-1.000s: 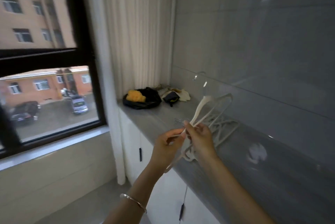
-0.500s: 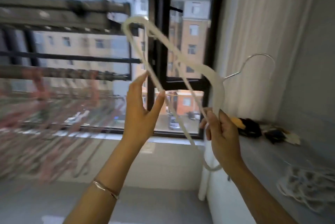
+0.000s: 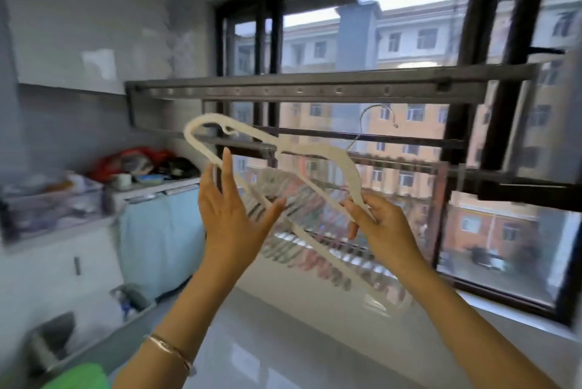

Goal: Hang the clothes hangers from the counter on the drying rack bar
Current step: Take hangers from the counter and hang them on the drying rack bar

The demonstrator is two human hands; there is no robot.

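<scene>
— White, that hanger (image 3: 318, 152)? Held where?
— Up in the air, tilted, just below the drying rack bar (image 3: 315, 91), not hooked on, with the metal hook (image 3: 376, 113) uppermost.
— Gripped how?
— Pinched at one shoulder by the right hand (image 3: 382, 231), fingers curled round it. Only touched by the left hand (image 3: 233, 215): straight fingers, thumb spread wide, with the lower rod between.
— Anything on the wrist?
— Thin bracelet (image 3: 170, 349) on the left.

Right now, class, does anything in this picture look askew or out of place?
Only the hanger: the right hand pinches it and the left hand touches it, slanted, in front of the rack, hung on no bar.
</scene>
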